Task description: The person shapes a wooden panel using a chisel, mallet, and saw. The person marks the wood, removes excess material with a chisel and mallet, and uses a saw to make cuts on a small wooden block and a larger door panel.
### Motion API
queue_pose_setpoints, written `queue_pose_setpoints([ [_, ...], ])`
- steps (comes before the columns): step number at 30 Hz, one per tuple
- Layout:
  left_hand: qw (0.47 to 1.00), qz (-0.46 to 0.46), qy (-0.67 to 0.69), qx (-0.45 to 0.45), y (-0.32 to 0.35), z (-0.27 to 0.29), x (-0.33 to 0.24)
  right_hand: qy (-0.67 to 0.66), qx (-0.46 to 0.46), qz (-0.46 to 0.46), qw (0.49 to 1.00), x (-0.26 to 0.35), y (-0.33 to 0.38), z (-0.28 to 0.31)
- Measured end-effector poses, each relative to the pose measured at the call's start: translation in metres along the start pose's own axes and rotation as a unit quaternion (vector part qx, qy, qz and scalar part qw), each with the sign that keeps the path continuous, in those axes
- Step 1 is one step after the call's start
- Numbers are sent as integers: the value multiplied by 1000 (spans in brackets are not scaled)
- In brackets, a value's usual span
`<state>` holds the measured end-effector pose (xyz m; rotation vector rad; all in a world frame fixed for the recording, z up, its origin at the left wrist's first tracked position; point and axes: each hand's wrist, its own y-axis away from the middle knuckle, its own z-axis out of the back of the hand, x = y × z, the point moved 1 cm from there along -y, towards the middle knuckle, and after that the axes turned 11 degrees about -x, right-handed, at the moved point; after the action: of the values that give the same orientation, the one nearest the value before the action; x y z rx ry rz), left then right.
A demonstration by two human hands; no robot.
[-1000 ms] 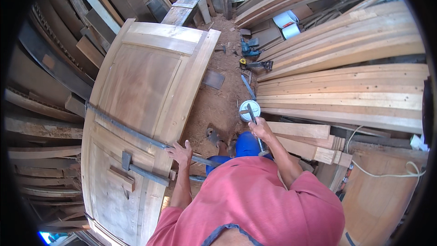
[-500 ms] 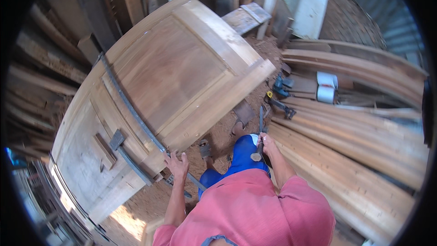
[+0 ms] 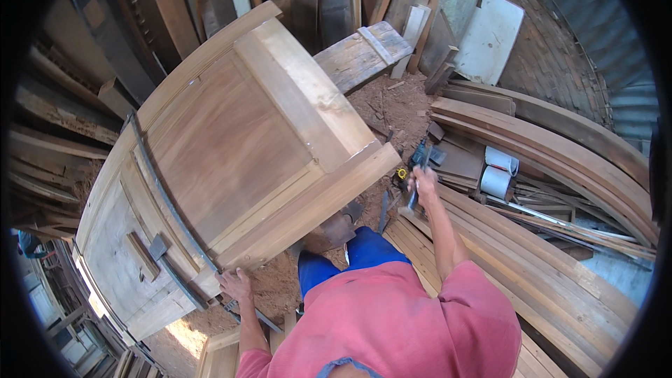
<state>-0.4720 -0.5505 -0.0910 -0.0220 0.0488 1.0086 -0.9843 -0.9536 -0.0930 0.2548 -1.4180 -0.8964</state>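
A large panelled wooden door [image 3: 231,147] lies flat in front of me, with a dark metal bar clamp [image 3: 164,199] across its lower part. My left hand [image 3: 234,283] rests on the door's near edge beside the clamp's end, fingers spread. My right hand [image 3: 422,180] is stretched out to the right over the sawdust floor, closed on a slim metal tool [image 3: 413,199] that points down from the fist. What kind of tool it is I cannot tell. My red shirt and blue trousers fill the lower middle.
Long planks [image 3: 532,259] are stacked on the right, with two white rolls [image 3: 498,171] and a blue power tool [image 3: 423,154] lying by them. Boards lean all round the back, among them a white panel [image 3: 490,35]. Sawdust covers the floor [image 3: 392,108].
The view has swung, so the door now lies more to the left. My right hand has moved out over the planks with its tool. My left hand has stayed on the door's edge.
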Motion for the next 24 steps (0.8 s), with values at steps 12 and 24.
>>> queue_pose_setpoints([
  [12,965,253,-12,69,-41,31,-85,295,23,417,859,40,-1,-209],
  [24,934,-253,221,-123,-173,67,-418,491,203,372,761,53,46,-303],
])
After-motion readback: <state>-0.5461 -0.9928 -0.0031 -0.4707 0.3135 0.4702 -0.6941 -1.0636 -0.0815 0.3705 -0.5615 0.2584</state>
